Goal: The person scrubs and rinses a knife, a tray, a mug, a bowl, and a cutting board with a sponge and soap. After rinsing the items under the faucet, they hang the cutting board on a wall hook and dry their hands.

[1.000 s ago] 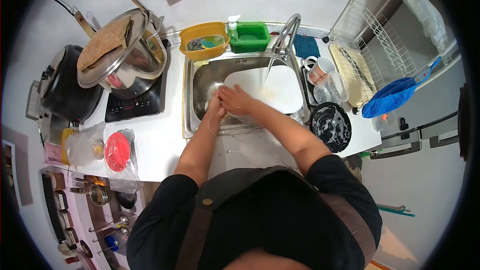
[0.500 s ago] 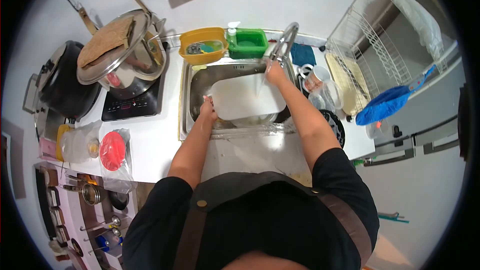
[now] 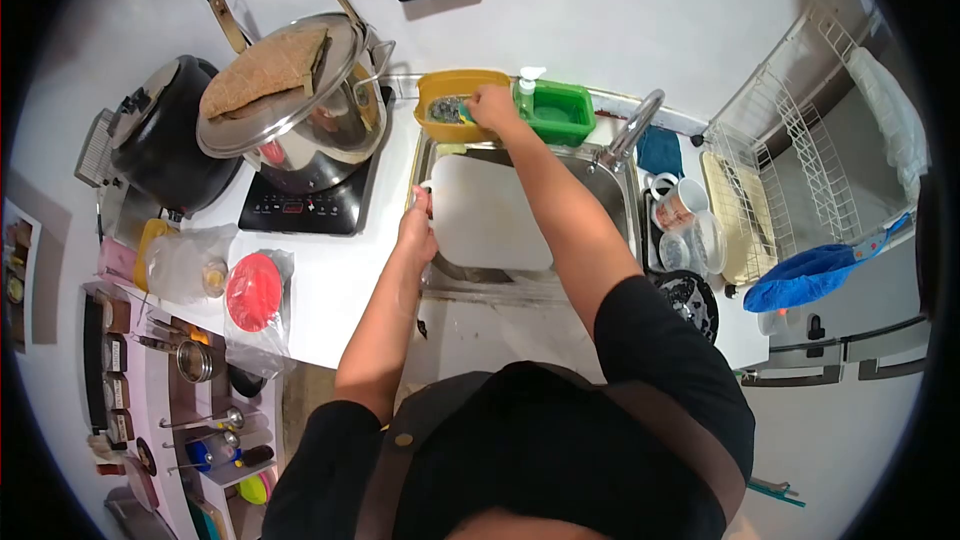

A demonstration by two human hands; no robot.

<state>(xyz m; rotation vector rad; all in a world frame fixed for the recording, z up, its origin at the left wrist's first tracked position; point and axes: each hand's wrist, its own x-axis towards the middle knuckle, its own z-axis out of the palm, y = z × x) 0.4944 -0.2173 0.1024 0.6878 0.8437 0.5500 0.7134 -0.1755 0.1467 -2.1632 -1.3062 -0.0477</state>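
Note:
My left hand (image 3: 418,225) grips the left edge of a white cutting board (image 3: 490,215), thumb on top. The board is tilted over the steel sink (image 3: 480,287). My right hand (image 3: 492,108) reaches across it into a yellow basin (image 3: 432,127) behind the sink. Its fingers are closed on a teal-and-yellow sponge (image 3: 464,113), partly hidden by the hand. A grey scouring pad (image 3: 444,109) lies beside the sponge. My right forearm covers part of the board and the sink.
A green tub (image 3: 563,115) and a pump bottle (image 3: 527,92) stand right of the basin. The faucet (image 3: 632,130) rises at the sink's back right. Cups (image 3: 680,202) and a wire rack (image 3: 775,155) stand to the right. A steel pot (image 3: 320,145) sits on an induction cooker (image 3: 305,208) at left.
My right hand has moved left from the faucet to the sponge in the yellow basin. The running water no longer shows. The board has turned in my left hand, and the view has shifted.

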